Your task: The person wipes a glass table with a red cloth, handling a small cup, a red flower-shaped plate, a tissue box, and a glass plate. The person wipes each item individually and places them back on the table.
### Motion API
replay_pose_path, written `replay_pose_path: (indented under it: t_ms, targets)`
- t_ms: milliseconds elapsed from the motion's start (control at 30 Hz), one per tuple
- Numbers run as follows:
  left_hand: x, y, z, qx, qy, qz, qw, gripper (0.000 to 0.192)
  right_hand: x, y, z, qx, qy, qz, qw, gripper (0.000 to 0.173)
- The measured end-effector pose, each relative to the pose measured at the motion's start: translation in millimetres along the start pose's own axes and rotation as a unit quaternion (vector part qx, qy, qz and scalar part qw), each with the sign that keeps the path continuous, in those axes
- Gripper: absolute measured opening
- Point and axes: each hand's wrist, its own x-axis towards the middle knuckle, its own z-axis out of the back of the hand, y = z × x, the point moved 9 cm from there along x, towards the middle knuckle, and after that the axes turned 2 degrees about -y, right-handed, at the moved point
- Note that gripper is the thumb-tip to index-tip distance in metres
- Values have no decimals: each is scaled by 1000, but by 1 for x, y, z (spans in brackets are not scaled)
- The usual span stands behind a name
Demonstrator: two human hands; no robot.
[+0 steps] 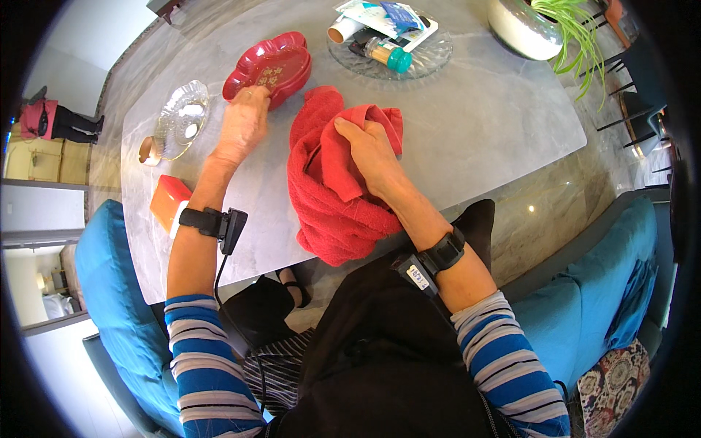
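Note:
My left hand (245, 125) grips the near rim of a red scalloped tray (290, 63) that bears gold writing. The tray looks slightly tilted, and whether it touches the table is hard to tell. A bunched red terry towel (328, 186) hangs from my right hand (372, 150), its folds pinched between thumb and fingers. The towel's lower part reaches the table's near edge. Left of the tray lies a clear glass plate (183, 117) with a scalloped rim.
The grey marble-look table (465, 126) holds a glass platter (339, 60) with a toothpick jar (389, 53) and packets, a planter (520, 30), a small cup (149, 151) and a red-and-white box (171, 202). Blue sofas (123, 306) flank me. A person (57, 117) stands far left.

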Motion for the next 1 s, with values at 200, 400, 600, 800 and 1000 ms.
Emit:
replay_pose_path:
  t_ms: [200,400,600,800,1000]
  targets:
    - [1,-4,16,-35,-24,25,999,7,7,2,-1,-5,-9,42,999,21]
    - [-4,-11,17,-7,-45,22,999,8,14,0,-11,-3,-6,35,999,17]
    - [-11,-8,4,-42,-21,54,997,19,13,-5,-12,17,4,10,1000,17]
    - [-10,-8,-11,-68,51,20,996,20,14,-4,-11,4,5,14,1000,19]
    - [-3,-1,-2,-39,19,20,999,12,15,-4,-10,-6,10,21,1000,20]
